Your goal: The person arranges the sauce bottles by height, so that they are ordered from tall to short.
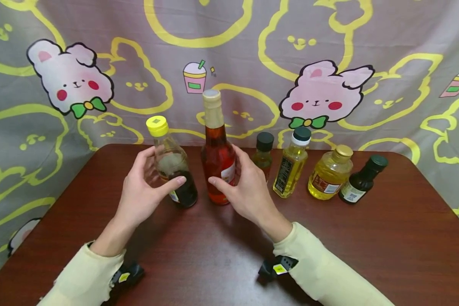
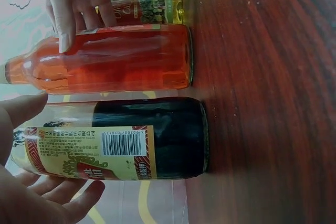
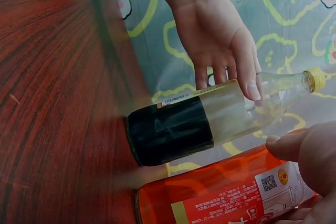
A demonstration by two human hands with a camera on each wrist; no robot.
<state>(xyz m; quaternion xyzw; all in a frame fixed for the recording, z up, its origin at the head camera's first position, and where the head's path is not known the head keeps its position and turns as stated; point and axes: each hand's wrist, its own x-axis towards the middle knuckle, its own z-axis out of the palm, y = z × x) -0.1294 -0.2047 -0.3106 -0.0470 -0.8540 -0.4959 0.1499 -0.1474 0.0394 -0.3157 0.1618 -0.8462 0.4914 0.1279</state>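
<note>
My left hand [image 1: 139, 187] grips a glass bottle of dark liquid [image 1: 185, 193] with a yellow cap, its thumb across the near side and its fingers round the far side. The left wrist view shows this bottle's label with a barcode [image 2: 123, 143]. Just to its right, my right hand [image 1: 248, 187] holds a taller bottle of red liquid [image 1: 216, 153] with a gold-wrapped neck. The right thumb lies on the glass. A white and red label [image 3: 252, 198] faces the right wrist camera. Both bottles stand upright on the table, close together.
Right of my hands stand a small dark-capped bottle [image 1: 265, 142], partly hidden, a square bottle of yellow oil [image 1: 290, 168], a gold-capped oil bottle [image 1: 330, 172] and a dark bottle [image 1: 361, 182]. A patterned curtain [image 1: 229, 55] hangs behind the brown table [image 1: 206, 263].
</note>
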